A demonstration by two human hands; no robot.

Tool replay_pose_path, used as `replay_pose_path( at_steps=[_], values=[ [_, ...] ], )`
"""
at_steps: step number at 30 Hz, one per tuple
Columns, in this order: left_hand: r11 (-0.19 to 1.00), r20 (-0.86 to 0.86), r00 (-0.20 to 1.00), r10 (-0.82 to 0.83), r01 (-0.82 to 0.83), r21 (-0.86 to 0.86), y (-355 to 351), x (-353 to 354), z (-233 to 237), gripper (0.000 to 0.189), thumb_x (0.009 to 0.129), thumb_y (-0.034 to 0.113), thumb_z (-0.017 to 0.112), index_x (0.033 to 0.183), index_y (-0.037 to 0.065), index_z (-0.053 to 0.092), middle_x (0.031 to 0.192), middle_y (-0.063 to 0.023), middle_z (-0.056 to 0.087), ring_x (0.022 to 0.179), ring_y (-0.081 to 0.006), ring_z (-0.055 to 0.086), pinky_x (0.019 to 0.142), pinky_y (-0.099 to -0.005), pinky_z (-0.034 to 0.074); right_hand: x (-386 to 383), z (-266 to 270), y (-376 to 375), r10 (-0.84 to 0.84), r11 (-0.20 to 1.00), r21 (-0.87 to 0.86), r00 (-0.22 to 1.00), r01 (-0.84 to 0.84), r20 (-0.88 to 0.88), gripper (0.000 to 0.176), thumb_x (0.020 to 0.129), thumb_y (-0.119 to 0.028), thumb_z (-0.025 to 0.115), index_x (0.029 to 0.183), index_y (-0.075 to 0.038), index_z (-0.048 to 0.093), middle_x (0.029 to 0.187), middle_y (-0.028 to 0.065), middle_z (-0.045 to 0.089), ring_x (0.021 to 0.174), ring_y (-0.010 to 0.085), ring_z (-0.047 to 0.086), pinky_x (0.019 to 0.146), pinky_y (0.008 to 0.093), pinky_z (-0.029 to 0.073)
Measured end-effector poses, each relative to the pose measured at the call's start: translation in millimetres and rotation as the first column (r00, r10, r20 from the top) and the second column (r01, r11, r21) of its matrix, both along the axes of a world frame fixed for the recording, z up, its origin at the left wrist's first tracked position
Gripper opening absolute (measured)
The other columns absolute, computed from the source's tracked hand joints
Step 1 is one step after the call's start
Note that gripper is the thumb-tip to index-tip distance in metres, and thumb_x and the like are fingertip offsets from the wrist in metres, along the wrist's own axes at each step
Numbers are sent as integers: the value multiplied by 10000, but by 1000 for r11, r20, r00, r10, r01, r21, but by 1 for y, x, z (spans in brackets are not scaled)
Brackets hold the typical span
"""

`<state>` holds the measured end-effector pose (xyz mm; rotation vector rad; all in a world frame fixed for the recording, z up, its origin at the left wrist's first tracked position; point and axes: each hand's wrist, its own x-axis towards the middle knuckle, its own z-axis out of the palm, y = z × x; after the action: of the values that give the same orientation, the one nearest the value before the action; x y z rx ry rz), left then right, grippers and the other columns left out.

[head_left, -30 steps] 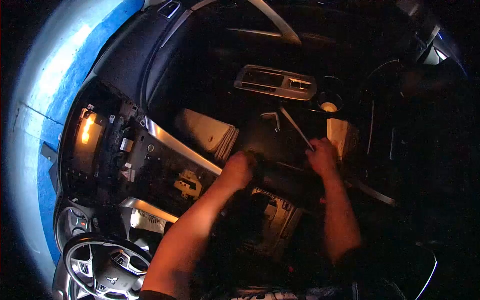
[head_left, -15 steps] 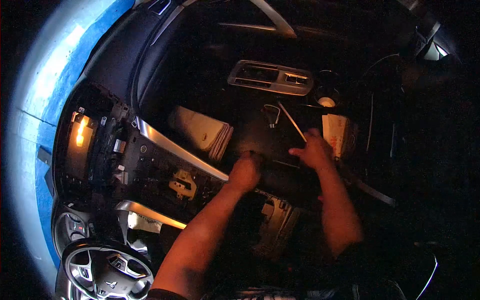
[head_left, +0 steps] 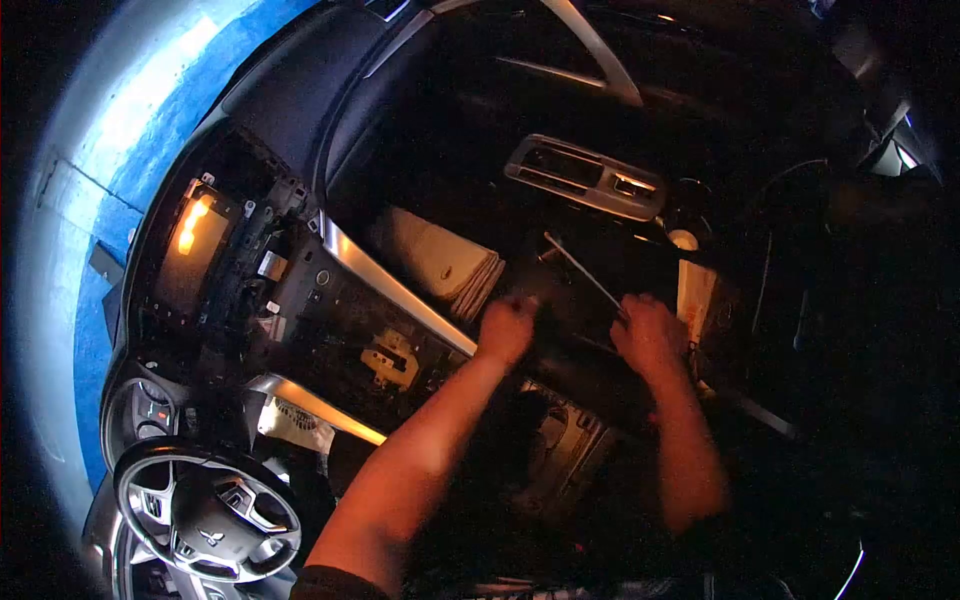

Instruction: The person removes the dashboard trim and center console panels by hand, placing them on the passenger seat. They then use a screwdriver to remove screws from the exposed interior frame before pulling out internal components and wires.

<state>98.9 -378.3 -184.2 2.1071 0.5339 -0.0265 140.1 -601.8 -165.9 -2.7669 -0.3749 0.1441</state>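
Left hand [head_left: 507, 328] clenched on dark panel [head_left: 572, 338] edge; right hand [head_left: 648, 333] closed round rod [head_left: 583, 270] end. Panel between hands, beside papers [head_left: 440, 260]. Risk: rod slips, gouges panel; dim light hides tip.

left hand [head_left: 507, 330]: blurred | grip: unreadable in the dark

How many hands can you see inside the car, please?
2: the left hand sits mid-frame beside the stack of papers; the right hand is close by, at the end of a thin rod. Darkness may hide others.
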Motion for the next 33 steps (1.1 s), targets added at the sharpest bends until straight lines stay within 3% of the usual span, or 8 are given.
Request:
replay_pose_path(
  at_steps=[4,7,10,12,16,19,27,33],
  values=[
    [988,-59,990,132,-136,-78,18,52,-16,361,969,296,579,1143,1,691,1166,-234,673,1100,-365,643,924,-399,486,-24,1,-9,130,992,4,991,-130,-35,226,817,-208,705,1001,-86,657,1017,114,623,913,326,661,761,480,539],
    [875,-123,989,81,-130,-467,13,68,-3,366,988,294,557,1205,21,671,1206,-190,674,1117,-324,642,927,-372,483,-44,-3,-14,245,969,31,969,-244,-42,231,799,-211,708,988,-89,650,969,113,604,871,317,656,724,472,541],
    [924,-119,975,-189,136,-357,17,82,5,354,996,290,542,1232,55,661,1191,-128,683,1085,-281,638,929,-367,482,-58,-9,-16,370,929,34,928,-369,-37,244,783,-208,710,981,-85,641,915,110,580,824,304,651,682,460,541],
    [916,90,956,-280,294,-271,42,100,-23,323,1002,274,531,1213,74,671,1141,-95,690,1031,-252,634,880,-373,497,-65,-11,-9,417,909,22,908,-417,-26,239,781,-201,705,975,-79,636,894,107,564,802,295,648,655,452,541],
    [939,-163,981,-110,48,-342,89,93,-2,297,982,238,548,1218,110,677,1153,-65,685,1032,-215,631,891,-374,493,-71,-9,10,485,873,3,867,-488,-114,229,793,-188,694,983,-80,627,925,109,567,805,287,653,651,446,551],
    [934,-151,987,-61,3,-356,110,65,20,273,961,174,563,1199,111,681,1122,-58,687,958,-208,636,818,-354,503,-80,9,28,563,825,-8,822,-566,-91,215,796,-184,695,974,-82,630,936,108,568,812,288,656,654,442,557],
    [962,-79,994,-69,45,-269,127,17,39,202,968,146,584,1098,56,709,915,-56,705,767,-146,623,675,-308,493,-50,-2,37,717,694,-128,695,-708,46,198,775,-159,690,961,-101,653,943,99,571,859,297,654,723,443,559],
    [924,8,932,-361,357,135,98,8,31,205,975,198,587,1129,108,690,966,-73,696,884,-244,647,783,-392,520,-18,-18,19,459,876,-93,876,-474,-148,211,827,-150,684,1032,-101,675,1059,97,601,979,314,651,821,450,554]
  ],
)
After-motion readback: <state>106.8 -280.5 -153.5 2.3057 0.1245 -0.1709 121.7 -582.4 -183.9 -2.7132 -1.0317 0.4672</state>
